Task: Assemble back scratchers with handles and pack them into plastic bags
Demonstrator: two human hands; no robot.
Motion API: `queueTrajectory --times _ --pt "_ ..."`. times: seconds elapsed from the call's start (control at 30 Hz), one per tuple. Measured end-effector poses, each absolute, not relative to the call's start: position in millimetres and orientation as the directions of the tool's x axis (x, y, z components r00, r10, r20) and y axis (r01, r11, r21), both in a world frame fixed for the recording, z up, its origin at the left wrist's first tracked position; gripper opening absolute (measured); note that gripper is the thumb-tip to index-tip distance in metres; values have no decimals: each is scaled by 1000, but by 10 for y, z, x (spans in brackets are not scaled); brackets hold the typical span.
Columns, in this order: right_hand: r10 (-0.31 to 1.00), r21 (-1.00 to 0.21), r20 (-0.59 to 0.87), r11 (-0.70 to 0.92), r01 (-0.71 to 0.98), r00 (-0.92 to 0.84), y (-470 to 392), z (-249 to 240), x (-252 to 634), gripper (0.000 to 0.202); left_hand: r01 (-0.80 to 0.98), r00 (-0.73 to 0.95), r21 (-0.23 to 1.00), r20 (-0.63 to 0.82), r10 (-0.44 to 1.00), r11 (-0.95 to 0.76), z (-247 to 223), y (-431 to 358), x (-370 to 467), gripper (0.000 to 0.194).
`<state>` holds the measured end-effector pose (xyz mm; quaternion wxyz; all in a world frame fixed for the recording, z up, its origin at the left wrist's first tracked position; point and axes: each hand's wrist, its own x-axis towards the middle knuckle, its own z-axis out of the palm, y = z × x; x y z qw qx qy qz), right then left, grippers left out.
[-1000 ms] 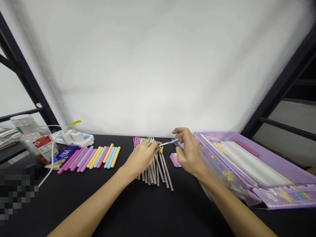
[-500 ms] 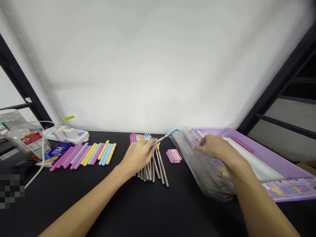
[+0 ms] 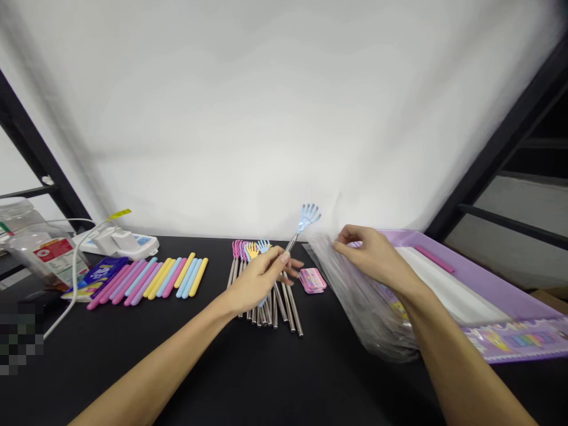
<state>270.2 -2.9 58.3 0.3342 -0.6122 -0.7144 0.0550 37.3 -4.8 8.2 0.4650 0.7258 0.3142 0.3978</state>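
Note:
Between the thumb and fingers of my left hand (image 3: 261, 275) is a back scratcher (image 3: 307, 219) with a light blue hand-shaped head and a metal rod, its head pointing up and away. Beneath that hand lie several more back scratchers (image 3: 290, 307) with pink, purple, yellow and blue heads. My right hand (image 3: 370, 254) pinches the top edge of a clear plastic bag (image 3: 350, 302) in a stack of such bags, which leans over the purple box. Small pink cards (image 3: 313, 279) sit between the scratchers and the bags.
Several coloured handle tubes (image 3: 151, 278) lie in a row at left. Behind them are a power strip (image 3: 142, 242) with a white cable, a blue packet (image 3: 104, 271) and a plastic jar (image 3: 53, 248). A purple box (image 3: 479, 266) with a pink stick stands at right.
My left hand has turned the blue back scratcher so its head points upward, facing me. My right hand has moved slightly left and closed on the edge of a bag, lifting it a little.

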Motion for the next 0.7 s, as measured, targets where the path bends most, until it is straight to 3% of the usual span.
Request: queueTrajectory --times 0.1,0.23,0.3,0.37,0.43,0.53,0.6,0.7 --pt "878 -634 427 462 620 -217 -34 500 2425 25 -195 491 972 214 844 -133 107 -80 439 36" --pt "868 -767 366 486 418 -336 -20 346 2218 29 -316 432 948 126 893 19 146 -87 418 34" --pt "893 -823 345 435 364 -288 1 273 2197 22 -351 395 936 124 910 25 154 -69 381 30" --pt "938 -887 297 341 313 -182 18 220 2200 38 -354 369 935 136 919 4 148 -48 354 26" --pt "979 -947 147 181 265 -144 15 203 2210 46 -332 358 943 157 921 -32 133 -27 340 26" --pt "919 -969 -108 -13 245 -378 -31 246 2230 33 -264 345 957 210 915 -120 113 8 318 31" --pt "836 -971 -183 -72 227 -517 -61 292 2247 27 -179 340 967 233 911 -180 108 38 271 34" --pt "886 -983 -182 -173 60 -427 -48 323 2273 22 30 351 984 152 924 -174 113 91 139 36"
